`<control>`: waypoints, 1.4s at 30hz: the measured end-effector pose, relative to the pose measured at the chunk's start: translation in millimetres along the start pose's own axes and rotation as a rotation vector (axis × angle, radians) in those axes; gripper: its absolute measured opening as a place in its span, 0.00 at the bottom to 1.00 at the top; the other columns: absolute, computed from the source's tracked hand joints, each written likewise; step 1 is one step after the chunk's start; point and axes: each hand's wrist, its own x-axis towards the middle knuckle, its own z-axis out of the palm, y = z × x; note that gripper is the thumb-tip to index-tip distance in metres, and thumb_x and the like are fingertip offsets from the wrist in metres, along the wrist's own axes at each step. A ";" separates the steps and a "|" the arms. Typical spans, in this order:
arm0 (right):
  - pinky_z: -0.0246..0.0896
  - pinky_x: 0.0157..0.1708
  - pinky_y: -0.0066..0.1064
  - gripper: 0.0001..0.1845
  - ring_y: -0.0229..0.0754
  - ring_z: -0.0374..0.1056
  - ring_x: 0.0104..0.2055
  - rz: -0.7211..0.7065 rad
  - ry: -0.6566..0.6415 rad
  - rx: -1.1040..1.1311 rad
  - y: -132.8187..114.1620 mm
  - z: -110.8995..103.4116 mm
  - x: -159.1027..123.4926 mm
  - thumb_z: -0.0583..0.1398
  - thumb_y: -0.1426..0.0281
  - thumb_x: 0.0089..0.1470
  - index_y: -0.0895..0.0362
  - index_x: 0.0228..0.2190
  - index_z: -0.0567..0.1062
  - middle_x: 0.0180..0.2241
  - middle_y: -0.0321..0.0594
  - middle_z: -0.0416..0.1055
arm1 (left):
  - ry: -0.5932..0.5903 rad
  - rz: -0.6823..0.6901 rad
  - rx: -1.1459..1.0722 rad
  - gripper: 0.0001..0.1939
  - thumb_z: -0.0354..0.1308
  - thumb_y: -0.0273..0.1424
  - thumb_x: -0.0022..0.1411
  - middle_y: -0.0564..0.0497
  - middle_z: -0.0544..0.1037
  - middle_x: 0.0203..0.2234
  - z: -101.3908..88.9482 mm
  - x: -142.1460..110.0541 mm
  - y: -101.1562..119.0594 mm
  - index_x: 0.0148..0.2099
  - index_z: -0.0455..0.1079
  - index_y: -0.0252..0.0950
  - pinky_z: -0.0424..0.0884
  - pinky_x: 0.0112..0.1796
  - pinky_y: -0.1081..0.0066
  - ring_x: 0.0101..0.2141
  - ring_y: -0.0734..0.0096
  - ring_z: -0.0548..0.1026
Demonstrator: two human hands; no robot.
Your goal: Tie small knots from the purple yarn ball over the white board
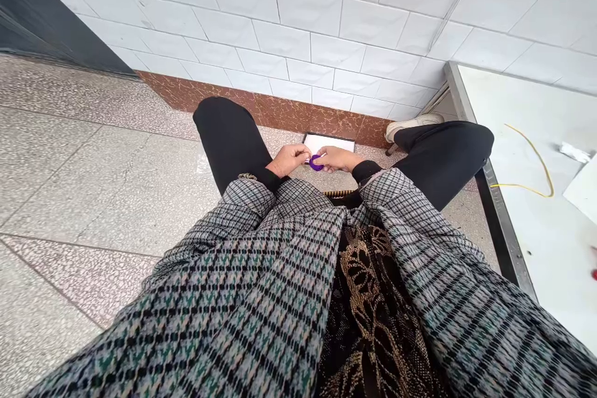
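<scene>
A small round purple thing (316,165), perhaps a ring or roll, is between my two hands, low over my lap. My right hand (336,158) is closed on its right side, with the fingers wrapped behind and the thumb on top. From the other side, my left hand (290,159) comes up to its left edge in a pinch. What the left fingertips hold is too small to make out. Just beyond both hands, a white panel with a dark frame (329,143) lies by the foot of the wall, partly covered by them.
A white table (508,137) with a metal edge stands to my right. On it lie a bent yellow wire (543,161) and a crumpled white scrap (573,152). A tiled wall (289,31) rises close in front. Speckled floor (116,180) stretches to the left, and my knees are spread apart.
</scene>
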 end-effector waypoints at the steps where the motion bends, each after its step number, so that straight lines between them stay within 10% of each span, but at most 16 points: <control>1: 0.63 0.19 0.20 0.10 0.33 0.65 0.19 0.008 -0.058 0.066 -1.3 -0.5 -1.9 0.67 0.77 0.63 0.57 0.36 0.71 0.20 0.31 0.71 | 0.034 -0.012 0.011 0.11 0.58 0.38 0.59 0.53 0.73 0.23 -0.2 0.9 -0.5 0.32 0.73 0.35 0.67 0.34 0.70 0.27 0.71 0.70; 6: 0.71 0.26 0.20 0.09 0.32 0.70 0.21 -0.077 -0.185 0.430 -7.5 -0.6 -8.0 0.63 0.81 0.61 0.57 0.38 0.71 0.24 0.33 0.76 | 0.052 -0.115 -0.020 0.09 0.59 0.35 0.59 0.55 0.71 0.20 2.9 5.8 -6.3 0.31 0.73 0.35 0.66 0.32 0.71 0.24 0.71 0.69; 12: 0.71 0.29 0.21 0.10 0.31 0.70 0.23 -0.190 0.026 0.601 -10.1 4.1 -5.0 0.58 0.83 0.65 0.56 0.39 0.66 0.25 0.31 0.73 | -0.250 -0.099 -0.092 0.13 0.63 0.40 0.56 0.54 0.73 0.21 11.1 5.0 -8.0 0.31 0.76 0.34 0.69 0.31 0.70 0.24 0.71 0.71; 15: 0.66 0.25 0.19 0.14 0.29 0.65 0.21 -0.199 0.209 0.455 -8.9 4.2 -0.6 0.59 0.84 0.65 0.54 0.39 0.63 0.25 0.27 0.70 | -0.364 -0.076 -0.101 0.15 0.63 0.42 0.56 0.53 0.74 0.21 11.5 3.0 -5.2 0.31 0.78 0.34 0.70 0.33 0.69 0.25 0.70 0.72; 19: 0.55 0.18 0.19 0.19 0.31 0.61 0.19 -0.123 0.329 0.003 0.2 -1.0 7.9 0.66 0.83 0.60 0.53 0.38 0.62 0.22 0.24 0.65 | -0.174 -0.037 -0.044 0.13 0.61 0.40 0.57 0.52 0.75 0.23 5.2 1.6 -2.1 0.30 0.76 0.35 0.71 0.35 0.69 0.26 0.70 0.72; 23: 0.59 0.18 0.21 0.16 0.34 0.64 0.19 -0.066 0.092 -0.149 7.7 -4.0 10.8 0.68 0.81 0.58 0.54 0.38 0.67 0.20 0.29 0.69 | 0.026 0.040 0.008 0.11 0.59 0.38 0.58 0.52 0.76 0.25 -1.3 1.1 -1.7 0.31 0.75 0.35 0.70 0.38 0.69 0.30 0.69 0.72; 31: 0.65 0.21 0.19 0.10 0.32 0.66 0.20 -0.168 -0.300 0.327 -4.1 -2.3 -6.4 0.64 0.80 0.59 0.57 0.40 0.72 0.24 0.31 0.73 | 0.090 -0.026 -0.058 0.12 0.60 0.39 0.59 0.53 0.74 0.24 2.2 5.1 -6.7 0.31 0.73 0.35 0.68 0.35 0.70 0.28 0.71 0.70; 42: 0.62 0.23 0.18 0.13 0.29 0.64 0.22 -0.206 0.228 0.389 -7.7 3.8 3.1 0.62 0.80 0.67 0.54 0.39 0.64 0.26 0.27 0.69 | -0.364 -0.048 -0.098 0.13 0.64 0.40 0.58 0.54 0.73 0.20 8.8 0.5 -2.9 0.32 0.77 0.34 0.68 0.31 0.71 0.23 0.72 0.71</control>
